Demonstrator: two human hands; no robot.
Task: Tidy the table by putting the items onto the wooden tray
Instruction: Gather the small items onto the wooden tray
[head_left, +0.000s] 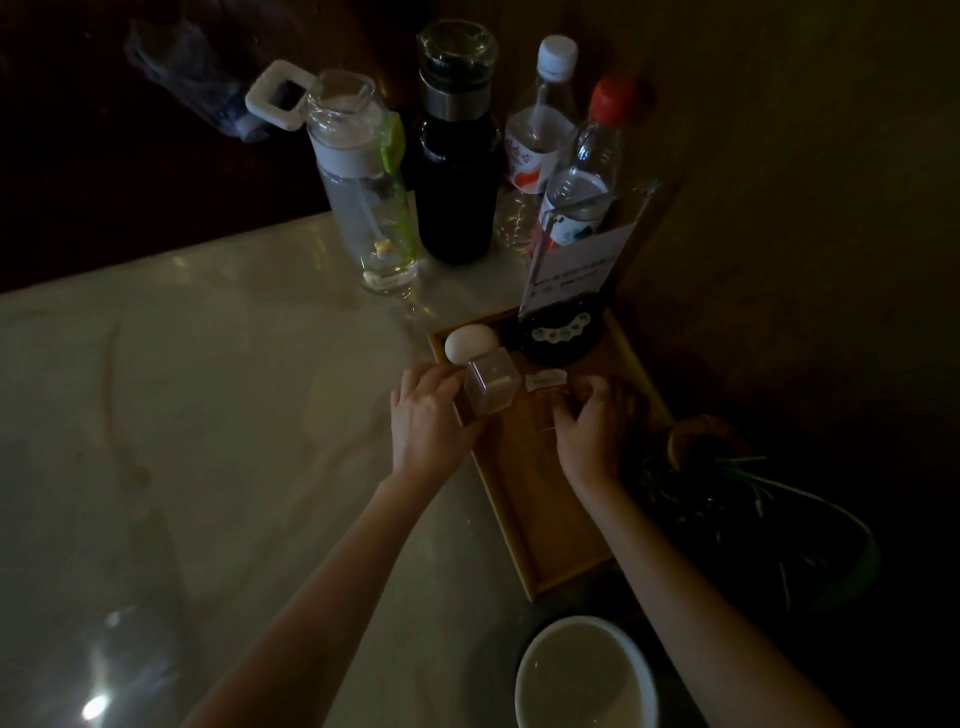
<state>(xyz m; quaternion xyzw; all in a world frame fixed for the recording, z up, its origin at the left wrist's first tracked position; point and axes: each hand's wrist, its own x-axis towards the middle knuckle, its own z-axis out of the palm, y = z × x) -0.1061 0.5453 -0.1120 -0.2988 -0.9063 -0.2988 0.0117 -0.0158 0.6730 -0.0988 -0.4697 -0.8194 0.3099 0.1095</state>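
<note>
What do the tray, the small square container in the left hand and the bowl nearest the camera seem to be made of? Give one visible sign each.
Tray: wood, matt, with a warm brown tone and raised rim.
Square container, gripped by the left hand: clear plastic, probably; see-through walls.
Bowl: likely glazed ceramic; white, smooth, thick rim.

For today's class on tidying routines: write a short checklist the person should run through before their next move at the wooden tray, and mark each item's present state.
1. Left hand grips the clear square container: ok.
2. Right hand grips the small glass bottle: ok, though dim.
3. Both items are set down inside the wooden tray: cannot tell.
4. Free tray space toward the person: ok.
5. Egg clear of the container: cannot tell, very close.
6. Bottles, such as the black flask, still off the tray: not ok.
</note>
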